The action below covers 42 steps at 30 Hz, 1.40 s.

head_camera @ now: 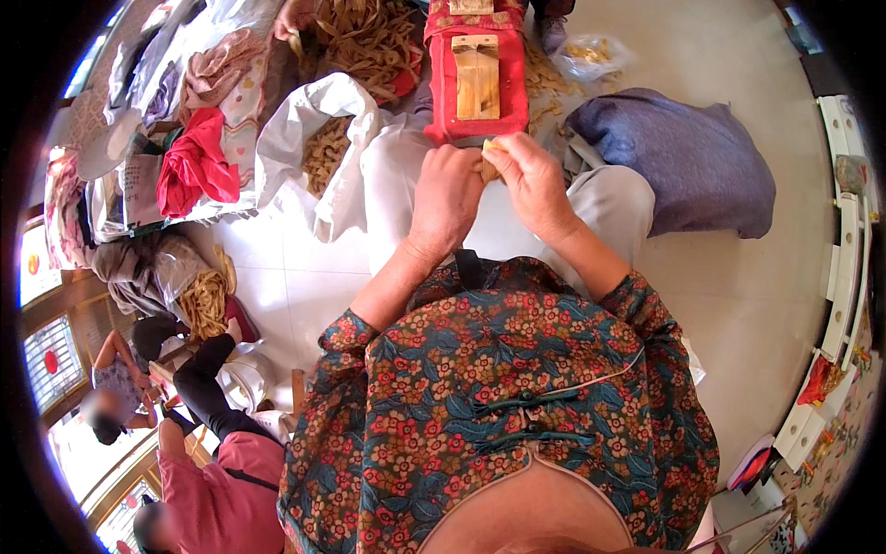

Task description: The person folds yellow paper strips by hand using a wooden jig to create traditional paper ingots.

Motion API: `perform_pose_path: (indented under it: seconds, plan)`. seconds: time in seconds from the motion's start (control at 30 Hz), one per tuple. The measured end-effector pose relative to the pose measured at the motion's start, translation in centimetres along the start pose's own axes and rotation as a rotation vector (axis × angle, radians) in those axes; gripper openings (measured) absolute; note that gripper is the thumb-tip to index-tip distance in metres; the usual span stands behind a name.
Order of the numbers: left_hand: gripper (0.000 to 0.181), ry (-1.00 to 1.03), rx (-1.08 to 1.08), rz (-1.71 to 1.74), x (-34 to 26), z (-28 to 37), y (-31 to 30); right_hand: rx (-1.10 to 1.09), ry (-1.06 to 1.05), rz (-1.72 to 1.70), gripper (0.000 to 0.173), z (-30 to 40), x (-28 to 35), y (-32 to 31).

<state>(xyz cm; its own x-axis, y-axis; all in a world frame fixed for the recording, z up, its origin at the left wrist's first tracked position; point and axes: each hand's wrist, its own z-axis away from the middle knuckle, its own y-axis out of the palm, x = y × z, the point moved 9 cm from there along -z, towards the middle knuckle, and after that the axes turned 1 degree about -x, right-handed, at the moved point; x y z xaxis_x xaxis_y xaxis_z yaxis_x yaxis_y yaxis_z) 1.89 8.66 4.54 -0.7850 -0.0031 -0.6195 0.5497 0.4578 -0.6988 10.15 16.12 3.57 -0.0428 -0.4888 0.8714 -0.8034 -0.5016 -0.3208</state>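
Observation:
Both of my hands meet over the gap between my knees. My left hand (446,192) has its fingers curled around one side of a small tan strip (491,168), which looks folded or rolled. My right hand (540,181) pinches the upper part of that strip between thumb and fingers. Much of the strip is hidden by the fingers, so its full shape does not show. Just beyond my hands, a wooden block with a sloped face (479,86) rests on a bench covered in red cloth (512,104).
A white sack (280,149) of small tan pieces (327,154) stands by my left knee. Beyond it lies a heap of long tan strips (367,41). A blue-grey cloth bundle (682,163) sits at right, near a clear plastic bag (592,59). Two people (228,485) (121,381) sit at lower left.

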Motion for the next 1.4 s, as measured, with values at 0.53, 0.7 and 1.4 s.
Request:
perform_pose_path:
  seconds: [0.53,0.7,1.4]
  plan:
    - [0.029,0.179,-0.153,0.223,-0.1,0.3,-1.2,0.359,0.901,-1.365,0.015,3.7,-3.9,6.3]
    - [0.032,0.061,-0.076,0.185,1.6,1.1,-0.1,0.239,0.410,-0.386,0.021,1.5,-1.1,2.2]
    - [0.014,-0.621,0.259,0.838,3.4,1.7,2.3,0.151,-0.030,0.012,0.016,0.3,2.1,-0.8]
